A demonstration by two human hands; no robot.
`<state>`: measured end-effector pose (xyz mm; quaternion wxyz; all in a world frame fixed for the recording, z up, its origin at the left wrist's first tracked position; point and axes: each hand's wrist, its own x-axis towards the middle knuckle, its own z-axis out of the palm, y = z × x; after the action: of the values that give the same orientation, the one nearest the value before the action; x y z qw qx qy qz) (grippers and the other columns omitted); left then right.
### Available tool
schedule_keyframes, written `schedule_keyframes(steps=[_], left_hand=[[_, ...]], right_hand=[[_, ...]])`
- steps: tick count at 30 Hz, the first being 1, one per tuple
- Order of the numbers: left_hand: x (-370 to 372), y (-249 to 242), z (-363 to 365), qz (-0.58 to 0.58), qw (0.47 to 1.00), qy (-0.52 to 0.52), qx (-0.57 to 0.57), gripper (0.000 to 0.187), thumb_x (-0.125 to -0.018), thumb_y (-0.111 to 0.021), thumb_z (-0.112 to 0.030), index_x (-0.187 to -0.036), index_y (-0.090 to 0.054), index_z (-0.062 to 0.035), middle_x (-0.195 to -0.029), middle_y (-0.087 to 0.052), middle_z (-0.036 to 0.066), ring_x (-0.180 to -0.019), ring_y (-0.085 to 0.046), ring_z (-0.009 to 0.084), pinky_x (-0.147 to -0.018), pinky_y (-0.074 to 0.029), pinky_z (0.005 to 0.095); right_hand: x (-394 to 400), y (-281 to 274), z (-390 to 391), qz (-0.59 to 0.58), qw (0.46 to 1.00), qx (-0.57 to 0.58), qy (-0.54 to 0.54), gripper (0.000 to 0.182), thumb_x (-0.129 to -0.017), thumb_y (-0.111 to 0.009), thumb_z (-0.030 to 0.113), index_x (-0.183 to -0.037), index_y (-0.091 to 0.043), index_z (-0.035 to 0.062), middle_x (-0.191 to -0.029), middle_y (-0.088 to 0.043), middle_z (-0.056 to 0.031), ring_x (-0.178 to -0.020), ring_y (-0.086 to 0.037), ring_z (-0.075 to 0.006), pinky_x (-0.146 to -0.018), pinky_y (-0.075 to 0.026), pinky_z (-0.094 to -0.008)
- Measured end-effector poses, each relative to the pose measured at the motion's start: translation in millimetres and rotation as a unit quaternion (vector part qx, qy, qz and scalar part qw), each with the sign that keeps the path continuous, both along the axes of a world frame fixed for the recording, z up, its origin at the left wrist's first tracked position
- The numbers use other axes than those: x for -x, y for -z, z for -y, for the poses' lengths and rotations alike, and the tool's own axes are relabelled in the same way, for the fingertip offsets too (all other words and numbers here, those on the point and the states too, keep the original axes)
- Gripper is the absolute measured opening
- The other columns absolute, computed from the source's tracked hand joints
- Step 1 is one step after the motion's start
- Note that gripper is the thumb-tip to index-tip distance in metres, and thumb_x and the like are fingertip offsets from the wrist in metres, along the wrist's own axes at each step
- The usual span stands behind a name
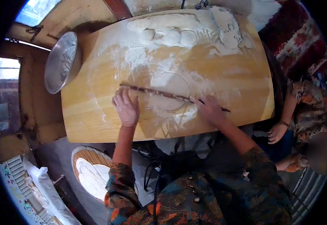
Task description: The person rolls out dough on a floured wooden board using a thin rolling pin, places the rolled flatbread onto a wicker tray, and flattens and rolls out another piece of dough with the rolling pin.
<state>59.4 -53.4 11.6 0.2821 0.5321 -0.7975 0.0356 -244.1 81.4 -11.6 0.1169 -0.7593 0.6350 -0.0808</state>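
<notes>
A thin dark rolling pin point(159, 92) lies slantwise across a flat round of dough point(173, 83) on the floured wooden board point(96, 116). My left hand point(126, 108) is at the pin's left end, fingers stretched toward the wood and thumb apart. The fingertips seem to touch the pin. Over the pin's right part lies my right hand point(210, 109), fingers closed around it, with the tapered tip sticking out beyond. Part of the dough round is hidden beneath the pin.
Along the board's far edge are a long dough roll point(163, 22), several dough balls point(173, 36) and a floury cloth or sheet point(225, 28). A metal bowl point(61, 62) stands left. Below, a round woven tray point(77, 153) holds flat dough rounds. Another person point(309, 108) sits right.
</notes>
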Motion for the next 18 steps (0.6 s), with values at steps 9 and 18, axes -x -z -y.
schedule_keyframes(steps=[9, 18], left_hand=[[71.9, 14.1, -54.1, -0.004, 0.966, -0.095, -0.240, 0.036, -0.073, -0.075, -0.032, -0.089, -0.059, -0.0040, -0.093, -0.058, 0.017, -0.093, -0.056, 0.0366, -0.079, -0.045, 0.0483], [73.3, 9.3, -23.9, -0.079, 0.936, -0.063, -0.338, 0.032, -0.075, -0.073, -0.025, -0.089, -0.056, -0.0016, -0.080, -0.064, 0.018, -0.075, -0.062, 0.0384, -0.068, -0.048, 0.0476]], right_hand=[[-31.0, 7.8, 9.8, 0.084, 0.988, 0.125, 0.023, 0.043, -0.080, -0.053, 0.007, -0.122, -0.059, 0.0110, -0.106, -0.057, -0.0178, -0.099, -0.055, -0.0360, -0.088, -0.047, -0.0436], [-25.3, 9.4, 2.1, 0.096, 0.983, 0.140, 0.067, 0.043, -0.079, -0.058, 0.011, -0.121, -0.057, 0.0032, -0.117, -0.054, -0.0196, -0.110, -0.051, -0.0361, -0.094, -0.043, -0.0451]])
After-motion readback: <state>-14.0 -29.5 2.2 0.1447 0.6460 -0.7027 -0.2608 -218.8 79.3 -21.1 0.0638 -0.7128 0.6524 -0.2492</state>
